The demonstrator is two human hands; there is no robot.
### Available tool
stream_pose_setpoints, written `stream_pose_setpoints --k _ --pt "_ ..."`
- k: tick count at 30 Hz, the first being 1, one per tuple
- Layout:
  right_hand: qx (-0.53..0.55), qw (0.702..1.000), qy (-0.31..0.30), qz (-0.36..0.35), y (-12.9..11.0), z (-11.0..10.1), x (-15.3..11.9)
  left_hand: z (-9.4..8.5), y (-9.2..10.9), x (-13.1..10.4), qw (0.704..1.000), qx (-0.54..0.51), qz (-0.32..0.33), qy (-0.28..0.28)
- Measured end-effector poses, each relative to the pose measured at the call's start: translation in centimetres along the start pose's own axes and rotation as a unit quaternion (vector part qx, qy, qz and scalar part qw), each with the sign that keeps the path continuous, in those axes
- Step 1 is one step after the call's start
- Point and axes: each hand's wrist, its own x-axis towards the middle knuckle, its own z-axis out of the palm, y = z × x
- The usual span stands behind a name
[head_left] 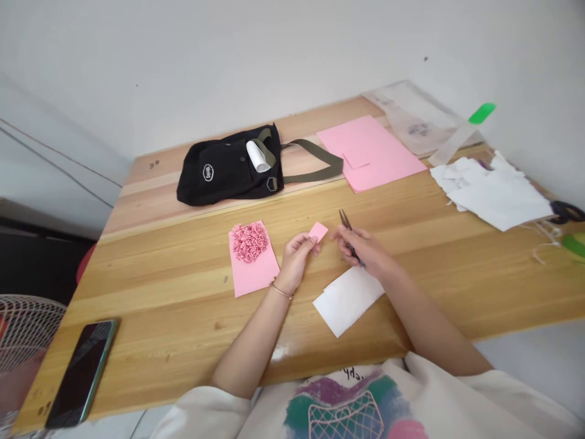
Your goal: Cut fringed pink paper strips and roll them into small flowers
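Observation:
My left hand [298, 251] pinches a small pink paper rectangle [319, 231] between thumb and fingers, a little above the table. Just to its right, my right hand [361, 249] is closed around small thread snips [345, 219]; their two pointed blades stick out past my fingers, slightly apart, near the pink rectangle but not touching it. Left of my left hand, a bunch of small pink beaded-looking pieces [250, 242] rests on a larger pink sheet [251, 281]. Under my right wrist lies a folded white cloth or paper [346, 303].
A black bag [219, 167] with a white roll [258, 157] on it lies at the back. Further right are pink sheets [379, 152], clear plastic [411, 116], white cloth pieces [496, 189] and black-handled scissors [567, 211]. A phone [82, 372] lies at the table's [183, 341] left edge, by a fan [27, 332].

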Motion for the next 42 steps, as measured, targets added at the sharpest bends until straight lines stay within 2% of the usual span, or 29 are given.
stream_pose_setpoints --k 4,8,13,18,25,30,33,39,42 --pt "-0.092 0.996 -0.007 0.009 -0.5 -0.2 -0.5 0.2 0.0 0.1 0.999 -0.032 0.0 0.025" --pt "-0.205 0.978 -0.025 0.016 -1.1 0.0 -1.2 0.2 -0.1 0.2 0.997 -0.063 0.003 0.046" --pt "-0.296 0.95 -0.074 -0.061 -1.5 -0.5 -1.4 0.1 -0.4 0.3 0.996 -0.075 0.005 0.057" --pt "-0.265 0.953 -0.138 -0.049 -1.3 -1.0 -1.2 0.0 -0.5 0.3 0.996 -0.067 0.013 0.057" --pt "-0.223 0.96 -0.169 -0.023 -1.6 -0.5 -1.6 0.2 -0.4 0.2 0.998 -0.051 0.016 0.044" --pt "-0.16 0.97 -0.185 0.006 -0.9 -0.6 -1.3 0.3 -0.3 0.1 0.999 -0.029 0.008 0.031" --pt "-0.15 0.973 -0.174 0.014 -0.4 -0.6 -1.0 0.3 -0.2 0.1 0.999 -0.024 0.005 0.026" --pt "-0.137 0.986 -0.096 0.02 -0.1 0.1 -0.7 0.4 -0.2 0.1 0.999 -0.015 0.009 0.028" --pt "-0.124 0.989 -0.077 0.009 0.0 0.5 -0.7 0.5 -0.2 0.0 1.0 -0.004 0.011 0.022"
